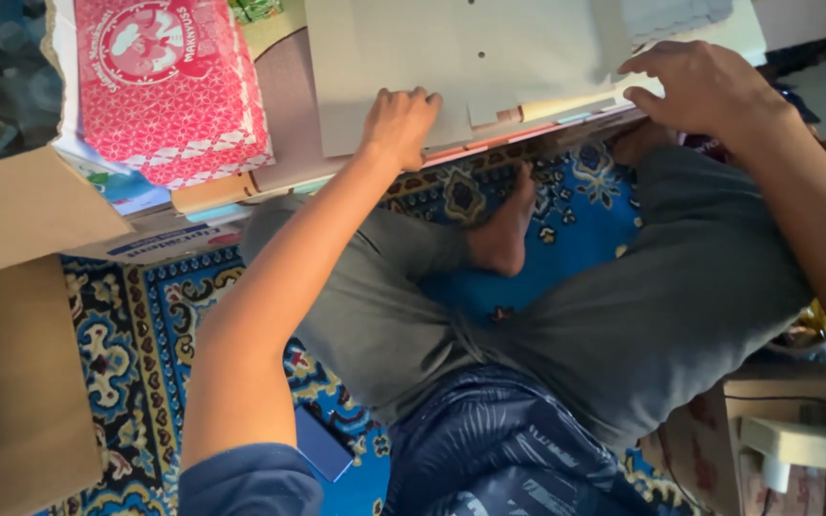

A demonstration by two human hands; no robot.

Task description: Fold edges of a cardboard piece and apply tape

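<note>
1. Blue patterned carpet [145,334] with gold and white ornament covers the floor under us, woven and flat, running from the left edge to beneath our crossed legs in grey trousers [623,315].
2. We're seated on that carpet, one bare foot [504,234] tucked in at the middle, sole turned up.
3. Across our knees lies a stack of pale flat cardboard sheets [489,57], stiff and matt, with a few small punched holes near the top sheet's middle; thin coloured edges show along its near side.
4. Our left hand [399,124] presses down on the near edge of that stack, fingers curled over the top sheet, knuckles up; it looks like a clamp on the sheet rather than a free rest.
5. Our right hand [705,86] sits at the stack's right corner, fingers bent over the edge and pinching the layered sheets there.
6. Just left of the stack rests a red and white printed carton [169,91], boxy, with a dotted, lacy pattern.
7. Plain brown corrugated cardboard flaps [21,210] fill the left side, dull and smooth.
8. Low right, a light wooden piece [786,440] pokes in, partly hidden by our right forearm.
</note>
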